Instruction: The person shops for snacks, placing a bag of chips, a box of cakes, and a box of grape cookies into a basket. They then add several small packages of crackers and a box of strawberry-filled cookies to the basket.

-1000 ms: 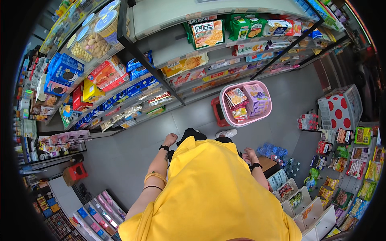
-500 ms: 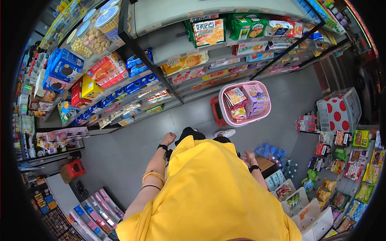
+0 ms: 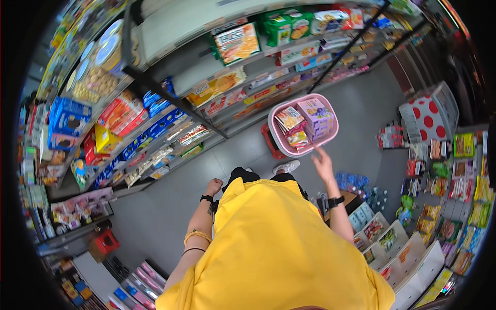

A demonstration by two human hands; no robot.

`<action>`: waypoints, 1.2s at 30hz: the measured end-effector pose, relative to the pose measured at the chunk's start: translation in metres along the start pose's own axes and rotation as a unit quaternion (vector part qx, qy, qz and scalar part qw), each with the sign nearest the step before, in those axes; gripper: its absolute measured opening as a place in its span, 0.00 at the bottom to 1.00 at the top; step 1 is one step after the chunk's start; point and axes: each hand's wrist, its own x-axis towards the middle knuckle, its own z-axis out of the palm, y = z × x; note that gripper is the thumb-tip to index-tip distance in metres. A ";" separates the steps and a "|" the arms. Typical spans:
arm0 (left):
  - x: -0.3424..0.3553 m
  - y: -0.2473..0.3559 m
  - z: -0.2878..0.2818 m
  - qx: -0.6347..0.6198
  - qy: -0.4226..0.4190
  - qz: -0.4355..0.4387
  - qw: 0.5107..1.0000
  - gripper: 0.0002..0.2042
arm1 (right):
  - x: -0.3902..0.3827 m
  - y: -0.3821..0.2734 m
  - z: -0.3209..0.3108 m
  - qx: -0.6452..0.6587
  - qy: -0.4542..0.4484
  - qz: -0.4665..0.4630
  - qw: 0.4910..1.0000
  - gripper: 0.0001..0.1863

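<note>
Five spread right fingers (image 3: 321,154) just beside pink basket (image 3: 304,125) rim.

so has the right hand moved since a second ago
Yes. The right hand has risen from beside the yellow shirt toward the pink basket, its fingertips now almost at the rim, open and empty.

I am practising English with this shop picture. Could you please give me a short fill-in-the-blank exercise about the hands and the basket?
1. The basket is ____ in colour.
2. The right hand is open and reaches towards the ____.
3. The left hand hangs by the hip, closed in a ____.
4. The person's shirt is ____.

Missing words: pink; basket; fist; yellow
</note>
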 end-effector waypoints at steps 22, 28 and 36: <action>-0.024 0.041 -0.026 -0.018 0.011 -0.013 1.000 0.08 | 0.046 -0.254 -0.085 -0.150 0.222 -0.163 0.949 0.28; -0.038 0.070 -0.032 0.000 0.005 -0.013 1.000 0.07 | 0.043 -0.250 -0.067 -0.166 0.175 -0.234 0.942 0.27; -0.028 0.066 -0.028 -0.040 -0.003 -0.001 0.999 0.06 | 0.039 -0.254 -0.080 -0.184 0.202 -0.172 0.946 0.23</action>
